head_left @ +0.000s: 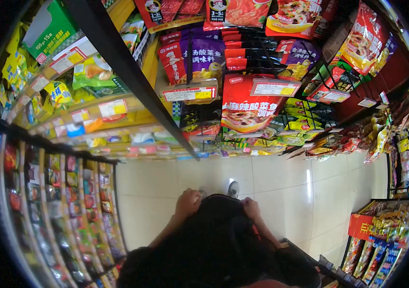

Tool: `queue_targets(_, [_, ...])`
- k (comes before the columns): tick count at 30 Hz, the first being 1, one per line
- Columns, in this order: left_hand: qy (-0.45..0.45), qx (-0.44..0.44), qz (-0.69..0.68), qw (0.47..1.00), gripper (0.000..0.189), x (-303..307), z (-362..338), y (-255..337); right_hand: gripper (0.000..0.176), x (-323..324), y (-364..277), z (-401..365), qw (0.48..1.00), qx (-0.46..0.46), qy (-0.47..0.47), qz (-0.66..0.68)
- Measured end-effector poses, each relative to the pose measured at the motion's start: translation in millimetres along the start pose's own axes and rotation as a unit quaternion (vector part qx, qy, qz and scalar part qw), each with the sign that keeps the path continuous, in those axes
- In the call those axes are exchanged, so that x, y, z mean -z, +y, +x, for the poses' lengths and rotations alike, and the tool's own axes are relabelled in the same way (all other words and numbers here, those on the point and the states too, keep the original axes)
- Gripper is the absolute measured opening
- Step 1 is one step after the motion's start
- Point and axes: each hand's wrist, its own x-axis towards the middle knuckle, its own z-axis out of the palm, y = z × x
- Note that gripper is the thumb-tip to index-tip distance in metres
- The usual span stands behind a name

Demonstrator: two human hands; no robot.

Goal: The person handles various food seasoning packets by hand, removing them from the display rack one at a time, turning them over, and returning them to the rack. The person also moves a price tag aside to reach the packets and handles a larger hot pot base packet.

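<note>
My left hand (188,201) is low in front of my body, its fingers curled closed beside the dark clothing (219,225). On the other side, my right hand (250,208) is also closed, close against the edge of that clothing. Whatever either hand may hold is hidden or too small to name. Both hands are well apart from the shelves. Nearest ahead hangs a red seasoning packet (247,103), with a purple seasoning packet (203,57) above and to its left.
A black shelf post (137,81) slants between two shelf sections. Price tags (275,89) line the shelf edges. Packed shelves (65,201) stand at left, hanging snack packs at right, and a red display box (360,226) at lower right. Pale floor tiles (286,192) lie below.
</note>
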Motion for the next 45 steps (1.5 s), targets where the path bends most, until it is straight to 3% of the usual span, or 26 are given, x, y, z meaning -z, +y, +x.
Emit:
queue_targets(2, [-0.062, -0.098, -0.132, 0.984, 0.020, 5, 5, 7, 0.026, 8, -7, 2, 0.999, -0.020, 0.016, -0.028])
queue_targets(5, [-0.243, -0.216, -0.221, 0.920, 0.026, 12, 7, 41, 0.030, 13, 5, 10, 0.999, 0.007, 0.041, 0.014])
queue_targets(8, [-0.269, -0.203, -0.195, 0.921, 0.033, -14, -8, 42, 0.028, 17, 13, 18, 0.997, 0.025, 0.041, 0.056])
queue_targets(14, [-0.194, -0.303, -0.152, 0.921, 0.037, -30, -13, 25, 0.024, 7, 11, 17, 0.996, 0.022, 0.039, 0.081])
queue_targets(17, [-0.260, -0.207, -0.112, 0.937, 0.032, -2, -7, 35, 0.024, -11, 26, 12, 0.996, 0.022, 0.025, 0.087])
queue_targets(20, [-0.208, -0.206, -0.073, 0.954, 0.028, 30, -10, 46, 0.022, -17, 27, 8, 0.997, 0.022, 0.021, 0.076])
queue_targets(29, [-0.253, -0.106, -0.004, 0.962, 0.024, 39, -20, 20, 0.025, -8, 19, 12, 0.998, 0.024, -0.011, 0.056])
queue_targets(45, [-0.306, -0.087, -0.037, 0.947, 0.022, 68, -27, 19, 0.026, -18, 32, 18, 0.999, 0.020, -0.017, 0.044])
